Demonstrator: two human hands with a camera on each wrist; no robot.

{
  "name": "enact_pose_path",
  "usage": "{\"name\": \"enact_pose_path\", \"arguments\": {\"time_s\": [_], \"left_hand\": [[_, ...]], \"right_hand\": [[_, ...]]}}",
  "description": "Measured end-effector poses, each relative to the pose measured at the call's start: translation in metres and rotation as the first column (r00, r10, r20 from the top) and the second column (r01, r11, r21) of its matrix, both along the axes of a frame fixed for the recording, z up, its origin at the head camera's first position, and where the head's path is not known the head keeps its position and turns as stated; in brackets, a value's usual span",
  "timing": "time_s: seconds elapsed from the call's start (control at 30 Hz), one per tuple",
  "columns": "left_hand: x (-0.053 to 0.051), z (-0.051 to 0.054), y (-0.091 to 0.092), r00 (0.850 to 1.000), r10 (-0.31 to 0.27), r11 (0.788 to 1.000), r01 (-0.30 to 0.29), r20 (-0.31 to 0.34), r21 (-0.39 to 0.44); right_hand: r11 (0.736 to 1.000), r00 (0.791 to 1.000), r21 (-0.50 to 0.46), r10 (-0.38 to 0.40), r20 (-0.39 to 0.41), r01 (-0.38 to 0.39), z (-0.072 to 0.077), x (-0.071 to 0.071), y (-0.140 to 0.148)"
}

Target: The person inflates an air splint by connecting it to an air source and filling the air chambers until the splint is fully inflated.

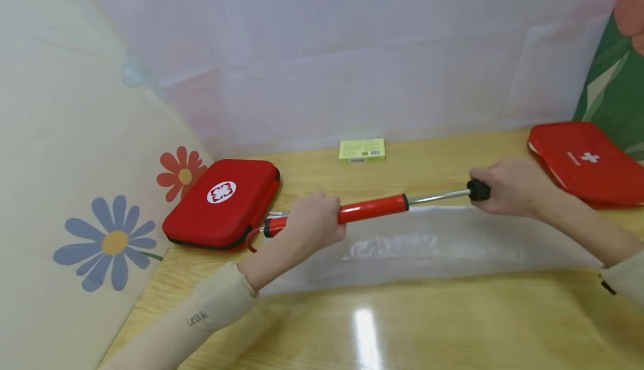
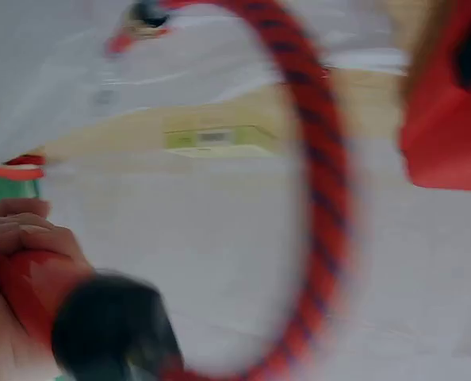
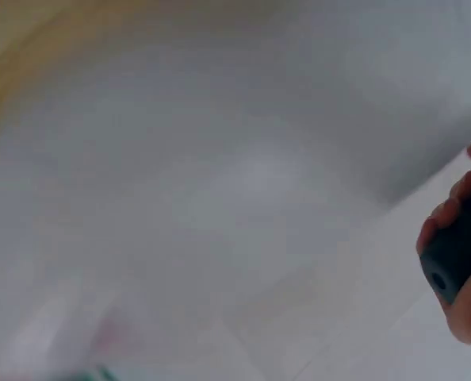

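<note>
Red hand pump (image 1: 372, 208) sits mid-frame in the head view, held above the table (image 1: 312, 331), tilted slightly up to the right. I note its metal rod (image 1: 437, 197) drawn out, so I judge a stroke begun and its push not done; strokes completed, I cannot tell. Left hand (image 1: 314, 219) grips the barrel; right hand (image 1: 510, 185) is closed round the black handle (image 1: 479, 190). A striped hose (image 2: 328, 175) loops from the pump's end in the left wrist view; whether its far end is joined to anything, I cannot make out. Below the pump, a clear plastic sheet (image 1: 453, 255) looks mostly flat to me, suggesting much pumping left. Farther out: red case (image 1: 226, 213) left of centre, yellow-green box (image 1: 362, 150) upper middle, red pouch (image 1: 593, 169) at right.
</note>
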State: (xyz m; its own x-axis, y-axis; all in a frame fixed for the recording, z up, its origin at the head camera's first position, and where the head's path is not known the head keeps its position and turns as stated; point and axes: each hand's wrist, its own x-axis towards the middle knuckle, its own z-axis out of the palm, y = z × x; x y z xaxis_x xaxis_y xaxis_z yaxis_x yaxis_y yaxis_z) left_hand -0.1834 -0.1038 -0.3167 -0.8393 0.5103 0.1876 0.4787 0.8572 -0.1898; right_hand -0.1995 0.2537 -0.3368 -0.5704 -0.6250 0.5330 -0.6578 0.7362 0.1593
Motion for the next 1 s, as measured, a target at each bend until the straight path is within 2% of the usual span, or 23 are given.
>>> {"name": "enact_pose_path", "arguments": {"time_s": [0.07,0.13,0.23,0.3,0.47,0.6,0.67,0.8,0.9,1.0], "left_hand": [[0.003,-0.002,0.003,0.999,-0.033,0.999,0.034,-0.011,0.013],[0.005,-0.004,0.009,0.999,-0.05,0.998,0.05,-0.018,0.034],[0.01,-0.007,0.019,1.0,-0.025,0.997,0.025,0.003,0.071],[0.012,-0.008,0.024,1.0,-0.008,0.997,0.006,0.025,0.08],[0.016,-0.005,0.036,0.998,-0.007,0.994,0.002,0.055,0.105],[0.016,-0.006,0.046,0.998,-0.055,0.995,0.054,0.007,0.083],[0.015,-0.008,0.048,0.996,-0.084,0.994,0.084,-0.006,0.063],[0.01,-0.005,0.039,0.994,-0.102,0.993,0.1,0.038,0.065],[0.005,-0.002,0.026,0.997,-0.061,0.996,0.057,0.052,0.075],[0.003,-0.002,0.014,1.0,-0.011,0.998,0.01,0.027,0.059]], "right_hand": [[1.0,1.0,0.011,0.007,-0.007,-0.007,-0.005,0.003,-0.004],[1.0,1.0,0.025,-0.003,0.031,0.002,-0.007,0.008,-0.015],[0.996,0.989,0.064,-0.066,0.135,0.058,-0.004,0.017,-0.035],[0.993,0.98,0.083,-0.096,0.172,0.083,-0.002,0.021,-0.047],[0.994,0.982,0.076,-0.088,0.167,0.076,0.002,0.025,-0.071],[0.994,0.987,0.09,-0.069,0.147,0.056,0.004,0.027,-0.078],[0.995,0.989,0.088,-0.053,0.138,0.041,0.003,0.027,-0.077],[0.999,0.989,0.031,-0.023,0.149,0.019,0.0,0.022,-0.056],[0.999,0.993,-0.011,-0.037,0.114,0.039,0.002,0.014,-0.029],[0.997,0.996,-0.012,-0.071,0.051,0.072,0.003,0.007,-0.007]]}}
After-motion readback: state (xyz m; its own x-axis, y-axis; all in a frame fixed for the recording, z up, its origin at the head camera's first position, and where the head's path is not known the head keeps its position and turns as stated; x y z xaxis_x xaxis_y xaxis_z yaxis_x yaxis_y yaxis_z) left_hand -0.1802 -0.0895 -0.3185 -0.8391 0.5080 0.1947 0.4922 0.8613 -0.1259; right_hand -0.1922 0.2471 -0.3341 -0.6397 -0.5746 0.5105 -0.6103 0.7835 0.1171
